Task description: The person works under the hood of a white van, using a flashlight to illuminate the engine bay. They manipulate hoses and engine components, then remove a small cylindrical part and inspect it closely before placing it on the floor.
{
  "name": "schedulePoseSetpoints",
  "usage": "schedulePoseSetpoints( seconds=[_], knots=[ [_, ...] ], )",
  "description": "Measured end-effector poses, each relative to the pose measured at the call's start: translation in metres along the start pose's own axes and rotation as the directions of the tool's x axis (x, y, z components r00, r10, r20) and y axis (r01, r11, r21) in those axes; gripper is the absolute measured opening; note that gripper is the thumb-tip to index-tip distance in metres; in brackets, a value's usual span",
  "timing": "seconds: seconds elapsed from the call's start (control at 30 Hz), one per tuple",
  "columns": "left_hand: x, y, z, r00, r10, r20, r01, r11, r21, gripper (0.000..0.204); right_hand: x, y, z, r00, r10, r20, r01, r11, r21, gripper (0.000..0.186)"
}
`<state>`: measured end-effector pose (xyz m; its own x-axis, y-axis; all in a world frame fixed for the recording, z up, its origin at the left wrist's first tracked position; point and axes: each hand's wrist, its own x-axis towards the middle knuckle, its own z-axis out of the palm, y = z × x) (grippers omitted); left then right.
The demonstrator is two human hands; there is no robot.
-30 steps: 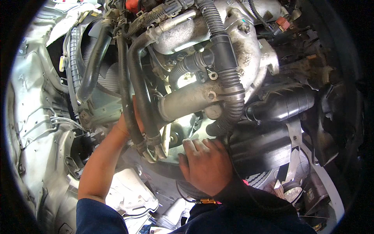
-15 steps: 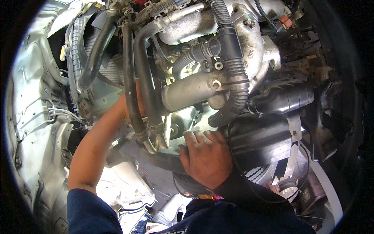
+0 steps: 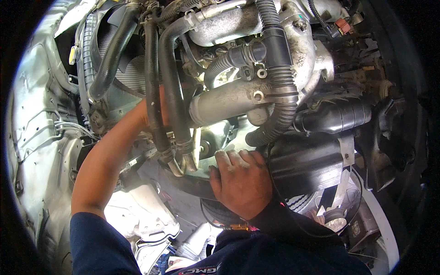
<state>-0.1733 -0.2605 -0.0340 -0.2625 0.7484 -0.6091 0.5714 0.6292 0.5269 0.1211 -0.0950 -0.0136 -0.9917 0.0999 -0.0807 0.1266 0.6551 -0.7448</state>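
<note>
My left hand [image 3: 147, 112] reaches from the left behind two black rubber hoses [image 3: 178, 110], close to a cast metal pipe [image 3: 220, 103]; its fingers are hidden, so I cannot tell what they touch. My right hand [image 3: 240, 181] rests lower and centre, fingers curled over the edge of a long black crossmember [image 3: 302, 167], fingertips out of sight. Just above it ends a ribbed black hose [image 3: 277, 123], with a thin dark cable [image 3: 271, 169] hanging beside the hand. Two bent metal pipe ends [image 3: 188, 160] sit left of my knuckles, below the hoses.
A radiator with a fan [image 3: 135, 75] is at upper left, beside a pale metal body panel [image 3: 39, 128]. A silver cast manifold [image 3: 220, 27] spans the top. A black cylindrical part [image 3: 339, 114] and a pale curved strap [image 3: 380, 224] are on the right. Bright metal parts [image 3: 146, 215] show below.
My left forearm has shifted left and upward in view, with the hand further up behind the hoses. My right hand stays curled, slightly higher in the picture. The view has shifted slightly.
</note>
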Motion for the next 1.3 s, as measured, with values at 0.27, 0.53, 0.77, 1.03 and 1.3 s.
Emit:
schedulePoseSetpoints(
  seconds=[0.27,0.53,0.77,1.03,1.3],
  knots=[
    [-0.002,-0.011,0.019,0.980,0.011,-0.197,-0.016,1.000,-0.025,0.124,0.007,0.004,-0.005,1.000,0.025,0.019,-0.027,0.995,0.096,0.028],
    [-0.011,0.006,0.012,0.976,-0.194,-0.104,0.171,0.965,-0.199,0.126,0.001,0.009,-0.004,1.000,0.024,-0.004,-0.024,0.992,0.128,0.034],
    [-0.010,0.010,-0.008,0.995,-0.071,-0.072,0.060,0.988,-0.142,0.116,0.005,0.000,0.006,1.000,0.022,-0.004,-0.022,1.000,-0.019,0.036],
    [0.014,-0.024,0.003,0.991,-0.079,-0.110,0.074,0.996,-0.042,0.106,0.006,0.000,0.004,0.998,0.065,-0.008,-0.065,0.998,-0.027,0.035],
    [-0.049,0.029,0.015,0.978,0.081,-0.195,-0.057,0.990,0.128,0.070,0.002,0.011,0.007,0.998,0.008,-0.070,-0.008,1.000,0.006,0.028]
  ],
)
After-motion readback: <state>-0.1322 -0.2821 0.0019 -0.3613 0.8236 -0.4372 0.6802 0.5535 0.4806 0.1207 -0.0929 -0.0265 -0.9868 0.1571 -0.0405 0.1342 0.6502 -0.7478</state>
